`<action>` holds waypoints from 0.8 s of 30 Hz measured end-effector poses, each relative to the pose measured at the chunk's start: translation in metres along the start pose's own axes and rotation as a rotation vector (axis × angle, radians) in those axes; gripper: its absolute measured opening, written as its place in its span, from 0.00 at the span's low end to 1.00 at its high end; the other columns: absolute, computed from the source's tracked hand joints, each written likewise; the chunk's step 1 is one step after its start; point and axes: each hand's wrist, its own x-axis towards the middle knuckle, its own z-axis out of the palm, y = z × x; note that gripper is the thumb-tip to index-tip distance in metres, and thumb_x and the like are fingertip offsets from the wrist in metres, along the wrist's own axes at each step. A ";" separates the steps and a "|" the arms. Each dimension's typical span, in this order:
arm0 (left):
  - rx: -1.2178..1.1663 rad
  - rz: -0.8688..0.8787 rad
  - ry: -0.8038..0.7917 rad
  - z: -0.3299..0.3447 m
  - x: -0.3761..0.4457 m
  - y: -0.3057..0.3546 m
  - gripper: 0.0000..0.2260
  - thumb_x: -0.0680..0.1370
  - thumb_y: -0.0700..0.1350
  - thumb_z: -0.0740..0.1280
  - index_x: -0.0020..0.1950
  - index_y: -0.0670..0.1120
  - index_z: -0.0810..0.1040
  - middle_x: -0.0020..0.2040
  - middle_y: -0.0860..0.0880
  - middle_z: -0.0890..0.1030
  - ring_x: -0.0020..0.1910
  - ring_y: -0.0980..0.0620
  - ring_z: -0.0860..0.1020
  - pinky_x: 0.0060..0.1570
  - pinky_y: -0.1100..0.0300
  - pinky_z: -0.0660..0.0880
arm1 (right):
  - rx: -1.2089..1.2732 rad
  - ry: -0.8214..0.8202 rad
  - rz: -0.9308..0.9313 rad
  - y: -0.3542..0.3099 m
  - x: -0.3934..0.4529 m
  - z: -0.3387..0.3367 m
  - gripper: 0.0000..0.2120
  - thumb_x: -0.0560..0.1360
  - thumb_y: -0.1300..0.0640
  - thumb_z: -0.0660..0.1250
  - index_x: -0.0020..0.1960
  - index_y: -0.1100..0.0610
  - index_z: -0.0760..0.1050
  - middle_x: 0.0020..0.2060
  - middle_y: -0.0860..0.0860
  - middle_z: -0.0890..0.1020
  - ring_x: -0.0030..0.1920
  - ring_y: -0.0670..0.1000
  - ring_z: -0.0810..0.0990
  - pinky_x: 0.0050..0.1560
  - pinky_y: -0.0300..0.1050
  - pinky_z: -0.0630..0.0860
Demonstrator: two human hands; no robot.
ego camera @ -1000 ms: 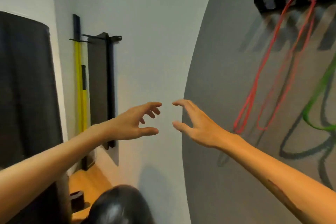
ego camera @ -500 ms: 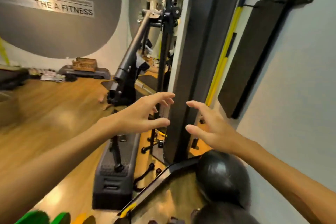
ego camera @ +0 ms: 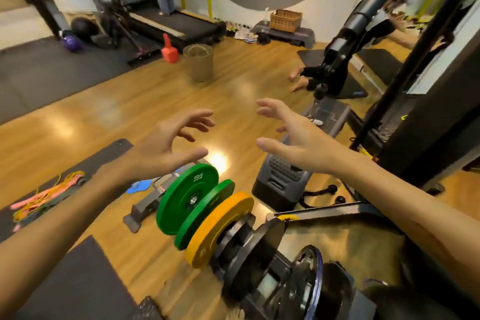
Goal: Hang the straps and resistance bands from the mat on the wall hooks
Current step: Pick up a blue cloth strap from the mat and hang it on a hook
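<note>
The tangled pink, yellow and green stretchy bands (ego camera: 46, 196) lie on the dark floor mat (ego camera: 114, 149), left of the big green weight plate (ego camera: 187, 199). Both grips are empty with fingers spread; the left hand (ego camera: 166, 148) is nearer than the right hand (ego camera: 298, 143).

Glossy wood flooring (ego camera: 109, 112) fills the centre of the frame, throwing back bright glare. A matt dark mat (ego camera: 111, 149) at left carries limp, rubbery-looking bands (ego camera: 46, 195) in pink, orange and yellow. At lower centre, smooth green plates (ego camera: 188, 199) and a yellow plate (ego camera: 219, 228) with a dull rubber-like sheen sit beside shiny black metal discs (ego camera: 309, 278). A woven wicker basket (ego camera: 285, 20) stands at upper right on a matt grey plastic step (ego camera: 288, 34). A ribbed, textured grey step (ego camera: 283, 176) lies at centre right.
</note>
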 end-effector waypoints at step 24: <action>-0.099 -0.815 0.727 -0.097 -0.277 -0.199 0.33 0.69 0.61 0.68 0.72 0.53 0.66 0.62 0.58 0.77 0.61 0.58 0.76 0.53 0.57 0.77 | 0.363 -0.333 -0.012 -0.103 0.239 0.311 0.19 0.77 0.52 0.68 0.65 0.42 0.67 0.59 0.44 0.76 0.62 0.45 0.74 0.54 0.38 0.74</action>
